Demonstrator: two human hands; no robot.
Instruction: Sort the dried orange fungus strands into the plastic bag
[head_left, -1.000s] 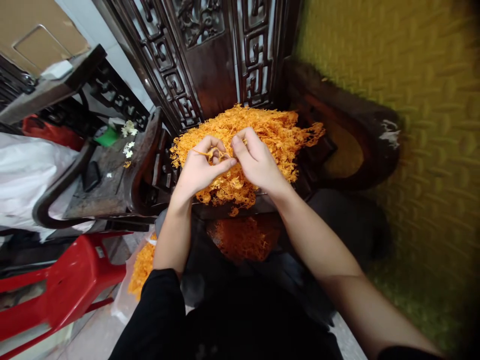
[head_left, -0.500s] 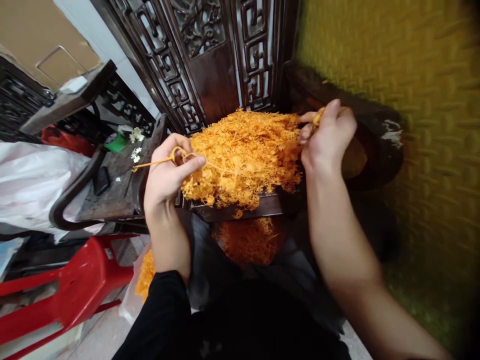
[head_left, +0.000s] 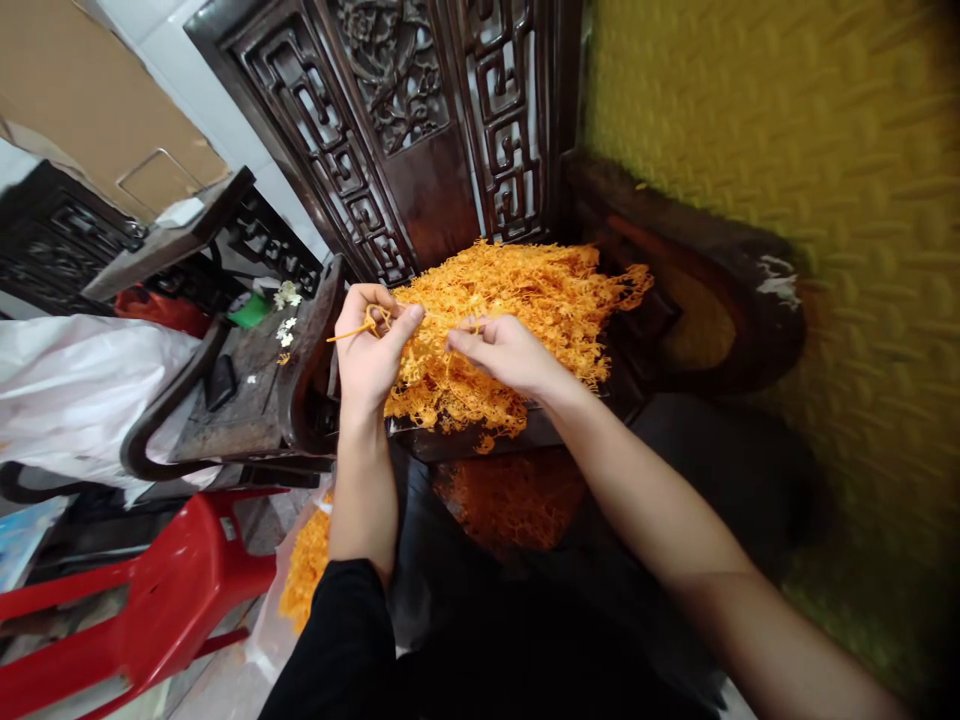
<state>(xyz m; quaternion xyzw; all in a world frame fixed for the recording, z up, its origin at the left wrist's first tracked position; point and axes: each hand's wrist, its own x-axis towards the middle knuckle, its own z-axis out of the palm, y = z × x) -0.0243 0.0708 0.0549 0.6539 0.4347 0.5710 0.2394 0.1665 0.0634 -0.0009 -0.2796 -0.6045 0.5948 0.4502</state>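
The left hand is curled nearly closed, with thumb and forefinger pinching a few orange strands. One strand pokes out to the left past the knuckles. The hand is raised just above the left edge of the heap. Just to its right, the right hand lies low over the heap with its fingers drawn together, nipping some threads off the top. The two hands are near each other but not touching.

The heap is a loose orange tangle that fills the seat of a dark wooden chair directly ahead.

At far left a red plastic stool stands on the floor, with a white bag behind it. Next to these is a dark side table carrying small white flowers. Below the left forearm, a clear bag holds more orange threads. The chair's carved back rises behind the heap, and its curved armrest is to the right. A yellow patterned wall fills the right side.
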